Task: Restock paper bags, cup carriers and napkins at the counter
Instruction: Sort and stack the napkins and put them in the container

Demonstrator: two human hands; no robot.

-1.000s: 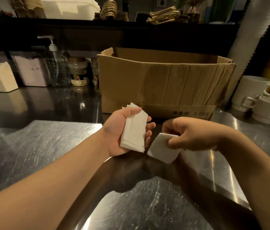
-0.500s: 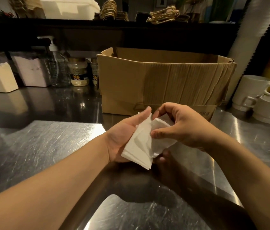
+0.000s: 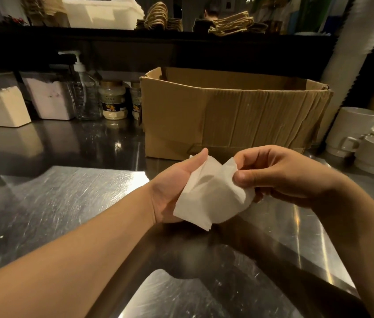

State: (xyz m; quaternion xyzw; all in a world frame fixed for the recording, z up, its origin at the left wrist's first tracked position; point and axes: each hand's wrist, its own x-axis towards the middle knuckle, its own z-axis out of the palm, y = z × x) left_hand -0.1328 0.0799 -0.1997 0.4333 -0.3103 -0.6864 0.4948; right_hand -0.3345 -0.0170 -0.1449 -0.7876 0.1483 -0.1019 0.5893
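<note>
A small stack of white napkins lies in the palm of my left hand, thumb along its top edge, above the steel counter. My right hand pinches the top napkin's right edge between thumb and fingers, and that napkin is bent upward. An open brown cardboard box stands just behind both hands; its inside is hidden. Cup carriers and more white paper sit on the dark shelf at the back.
White mugs are stacked at the right. At the back left stand two powder containers, a pump bottle and jars. A tall sleeve of white cups leans at the right.
My right hand brought its single napkin onto the stack in my left hand, and now pinches it there. Both hands have risen slightly toward the box.
</note>
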